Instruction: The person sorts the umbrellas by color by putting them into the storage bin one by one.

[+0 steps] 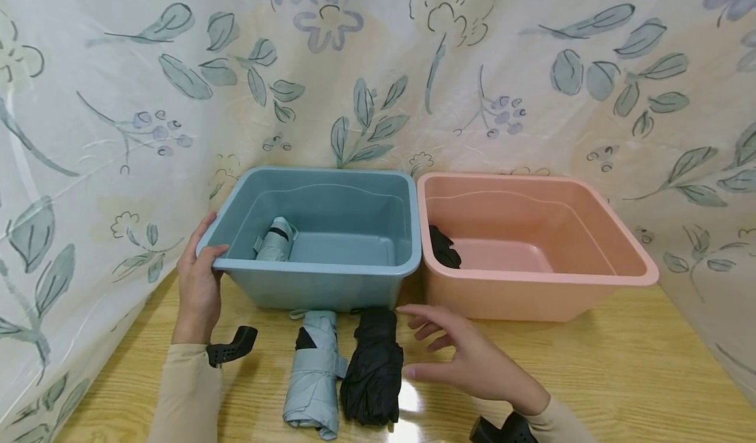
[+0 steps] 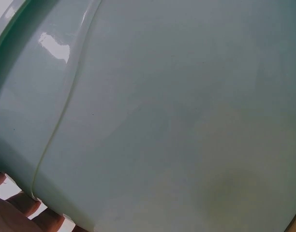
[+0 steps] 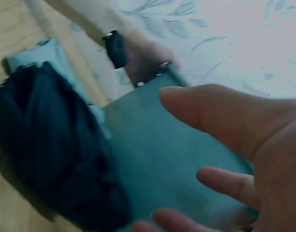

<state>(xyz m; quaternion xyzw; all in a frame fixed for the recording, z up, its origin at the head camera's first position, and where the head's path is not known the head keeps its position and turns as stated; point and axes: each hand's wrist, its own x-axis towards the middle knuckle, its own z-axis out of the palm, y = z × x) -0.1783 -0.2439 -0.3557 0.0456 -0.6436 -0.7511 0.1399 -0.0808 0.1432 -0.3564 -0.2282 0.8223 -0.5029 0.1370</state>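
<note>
Two folded umbrellas lie side by side in front of the bins in the head view, a light blue one (image 1: pixel 313 377) and a black one (image 1: pixel 373 367). Just right of the black umbrella (image 3: pixel 56 150), the right hand (image 1: pixel 457 354) hovers with fingers spread and thumb apart, holding nothing. The left hand (image 1: pixel 199 282) grips the front left corner of the blue bin (image 1: pixel 319 269), thumb over the rim. Inside that bin lies another light blue rolled umbrella (image 1: pixel 276 241). A black item (image 1: pixel 444 249) lies at the left inside the pink bin (image 1: pixel 537 276).
Both bins stand next to each other on a wooden table (image 1: pixel 626 364), against a floral sheet (image 1: pixel 378 69) that hangs behind and at the sides. Each wrist wears a black camera.
</note>
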